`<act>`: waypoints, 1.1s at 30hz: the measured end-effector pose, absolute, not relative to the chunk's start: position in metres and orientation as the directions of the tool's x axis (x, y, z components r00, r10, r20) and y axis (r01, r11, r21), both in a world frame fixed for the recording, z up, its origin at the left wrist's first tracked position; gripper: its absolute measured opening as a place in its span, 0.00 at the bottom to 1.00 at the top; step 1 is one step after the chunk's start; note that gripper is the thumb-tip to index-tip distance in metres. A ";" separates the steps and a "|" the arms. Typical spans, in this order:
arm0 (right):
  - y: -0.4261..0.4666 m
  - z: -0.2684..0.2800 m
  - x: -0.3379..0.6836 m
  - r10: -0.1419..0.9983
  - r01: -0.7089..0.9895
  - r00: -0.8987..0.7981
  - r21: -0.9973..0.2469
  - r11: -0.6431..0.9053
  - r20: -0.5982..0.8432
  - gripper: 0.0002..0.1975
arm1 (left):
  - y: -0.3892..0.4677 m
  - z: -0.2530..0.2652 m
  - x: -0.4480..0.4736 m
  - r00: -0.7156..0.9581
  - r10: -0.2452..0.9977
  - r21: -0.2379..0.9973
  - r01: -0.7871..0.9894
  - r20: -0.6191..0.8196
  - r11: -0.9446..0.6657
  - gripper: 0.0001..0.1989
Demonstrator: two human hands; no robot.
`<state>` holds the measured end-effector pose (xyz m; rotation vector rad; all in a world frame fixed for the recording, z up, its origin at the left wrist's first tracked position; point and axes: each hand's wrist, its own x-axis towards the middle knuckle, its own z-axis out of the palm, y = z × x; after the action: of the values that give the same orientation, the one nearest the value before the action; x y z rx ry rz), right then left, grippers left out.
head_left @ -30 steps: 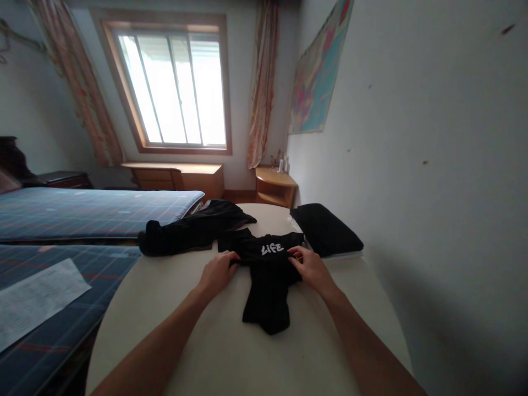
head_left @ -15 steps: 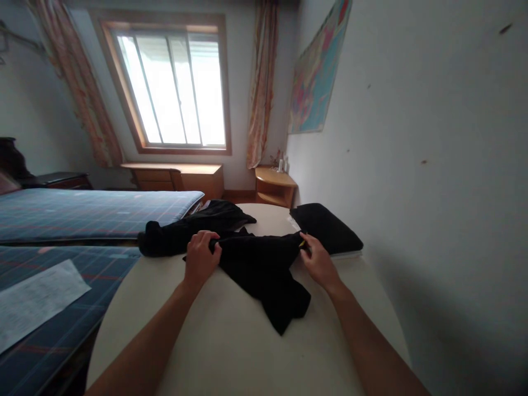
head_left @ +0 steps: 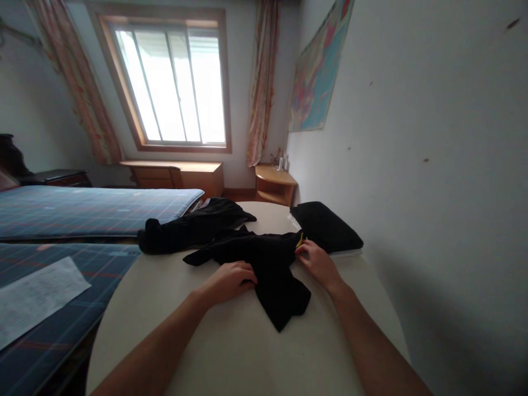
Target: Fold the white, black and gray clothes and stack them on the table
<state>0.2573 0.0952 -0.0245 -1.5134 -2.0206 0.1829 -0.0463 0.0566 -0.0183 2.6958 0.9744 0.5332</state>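
Note:
A black garment lies spread and creased over the round table, one corner pointing toward me. At its left edge my left hand rests low, fingers curled and closed on the cloth. My right hand pinches the upper right edge of the garment. Just above those fingertips a small yellow piece, like a tag, sticks up; whether it is fixed to the cloth I cannot tell. Behind the garment is a second bunched black cloth item, and the two meet or overlap.
A folded black cloth lies on something flat and white at the right rear of the round white table. The wall rises close on the right. Left of the table, a plaid mattress bears a printed paper.
My left hand has moved right and toward me, from the garment's upper left part to its lower left edge. My right hand shifted slightly, and more of the yellow piece shows.

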 end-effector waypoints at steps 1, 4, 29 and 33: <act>0.095 -0.024 0.257 0.919 0.831 -0.156 -0.455 0.320 0.362 0.05 | 0.058 -0.018 -0.048 0.704 0.650 0.329 0.565 0.287 -0.757 0.09; 0.093 -0.024 0.253 0.946 0.840 -0.092 -0.487 0.241 0.310 0.07 | 0.062 -0.017 -0.053 0.624 0.680 0.369 0.572 0.384 -0.733 0.09; 0.104 -0.022 0.261 0.849 0.501 0.252 -0.813 0.296 0.464 0.24 | 0.098 -0.016 -0.088 -0.413 0.842 0.933 0.247 0.347 -0.264 0.20; 0.104 -0.033 0.258 0.864 0.624 0.060 -0.694 0.359 0.500 0.31 | 0.098 -0.019 -0.084 -0.307 0.841 0.863 0.399 0.445 -0.311 0.21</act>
<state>0.2581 0.1041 -0.0331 -1.3493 -1.6480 0.3090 -0.0842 0.0976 -0.0192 1.5690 1.5630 1.6507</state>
